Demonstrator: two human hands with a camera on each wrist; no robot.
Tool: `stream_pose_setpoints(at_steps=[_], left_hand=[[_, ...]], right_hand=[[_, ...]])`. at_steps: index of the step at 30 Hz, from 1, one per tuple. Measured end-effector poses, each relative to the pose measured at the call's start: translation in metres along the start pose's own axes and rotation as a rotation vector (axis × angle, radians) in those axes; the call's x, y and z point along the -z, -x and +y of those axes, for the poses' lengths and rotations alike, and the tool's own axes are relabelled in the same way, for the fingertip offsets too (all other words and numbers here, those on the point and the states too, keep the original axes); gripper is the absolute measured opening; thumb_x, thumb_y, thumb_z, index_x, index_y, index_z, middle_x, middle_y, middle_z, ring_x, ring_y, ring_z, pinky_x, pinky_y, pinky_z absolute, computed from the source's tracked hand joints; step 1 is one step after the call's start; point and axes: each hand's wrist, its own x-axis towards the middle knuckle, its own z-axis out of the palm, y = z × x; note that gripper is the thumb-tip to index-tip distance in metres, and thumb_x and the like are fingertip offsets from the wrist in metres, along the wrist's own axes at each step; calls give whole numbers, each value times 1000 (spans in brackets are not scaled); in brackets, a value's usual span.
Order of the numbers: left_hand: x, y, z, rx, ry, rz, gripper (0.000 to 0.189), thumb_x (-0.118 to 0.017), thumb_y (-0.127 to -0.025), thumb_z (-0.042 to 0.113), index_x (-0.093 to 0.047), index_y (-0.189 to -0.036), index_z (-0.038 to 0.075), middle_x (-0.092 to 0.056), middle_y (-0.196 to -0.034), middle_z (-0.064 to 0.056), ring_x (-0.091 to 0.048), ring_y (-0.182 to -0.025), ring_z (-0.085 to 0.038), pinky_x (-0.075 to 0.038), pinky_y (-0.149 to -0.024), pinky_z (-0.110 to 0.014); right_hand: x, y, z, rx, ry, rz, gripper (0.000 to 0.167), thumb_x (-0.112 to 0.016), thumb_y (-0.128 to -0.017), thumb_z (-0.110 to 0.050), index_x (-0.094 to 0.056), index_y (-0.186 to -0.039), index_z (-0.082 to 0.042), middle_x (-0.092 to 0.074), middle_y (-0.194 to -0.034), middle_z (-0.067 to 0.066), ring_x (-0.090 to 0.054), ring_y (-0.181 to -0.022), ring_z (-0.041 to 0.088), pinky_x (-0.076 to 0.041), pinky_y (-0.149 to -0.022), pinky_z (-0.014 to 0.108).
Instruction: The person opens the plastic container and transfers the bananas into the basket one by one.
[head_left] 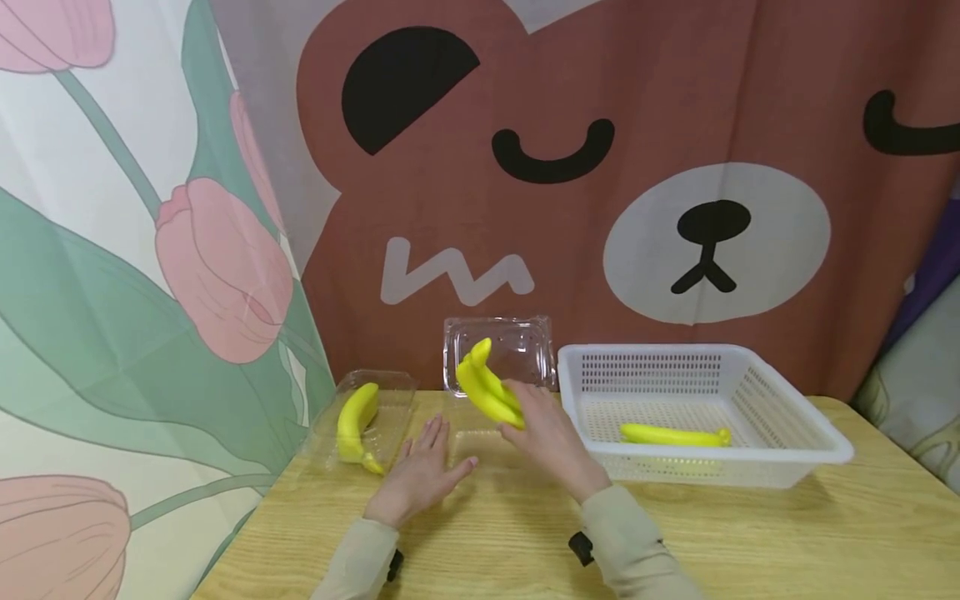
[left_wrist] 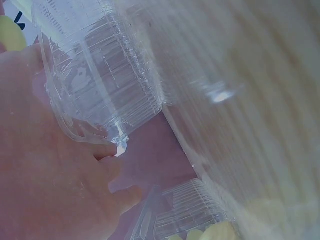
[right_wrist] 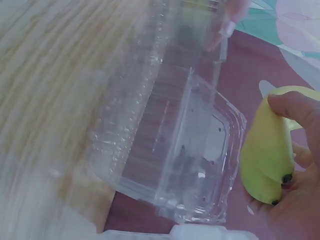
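My right hand (head_left: pixel 551 437) holds a yellow toy banana bunch (head_left: pixel 487 385) above the middle of the table. In the right wrist view, thumb and fingers curl round the bananas (right_wrist: pixel 268 155), with two dark tips showing. Below them stands a clear plastic clamshell box (right_wrist: pixel 135 120), its lid (head_left: pixel 517 354) raised at the back. My left hand (head_left: pixel 422 479) is spread with fingers straight at that box's left side. In the left wrist view, its fingertips are right at the clear box's (left_wrist: pixel 107 75) rim.
On the left, another clear box (head_left: pixel 397 385) contains yellow bananas (head_left: pixel 356 421). A white perforated basket (head_left: pixel 795 458) stands at the right with yellow bananas (head_left: pixel 671 435) inside. A bear-print curtain (head_left: pixel 570 275) hangs behind the wooden table (head_left: pixel 510 550).
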Motion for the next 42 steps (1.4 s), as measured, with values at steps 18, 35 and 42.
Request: stream_pose_setpoints(at_steps=[18, 35, 42], left_hand=[[0, 0, -1, -16, 22, 10, 97, -33, -94, 73, -21, -155, -2, -8, -163, -14, -6, -149, -29, -10, -117, -56], [-2, -1, -2, -17, 17, 17, 99, -31, -93, 75, -20, -155, -1, -8, -163, -13, -7, -149, -29, -9, -117, -56], [-2, -1, -2, -20, 17, 26, 99, -31, -93, 75, -20, -155, -1, -9, -163, -14, -7, -149, -29, -10, -117, -57]], right_hand=[[49, -1, 14, -51, -34, 73, 61, -76, -86, -18, -50, -140, -7, -59, -118, 8, -49, -91, 23, -44, -73, 37], [78, 13, 54, -118, 0, 68, 55, -76, -87, -12, -52, -136, -5, -60, -105, 8, -51, -88, 24, -44, -71, 39], [91, 21, 71, -177, 31, 42, 58, -73, -89, -13, -47, -141, -4, -59, -113, 12, -50, -92, 28, -44, -75, 41]])
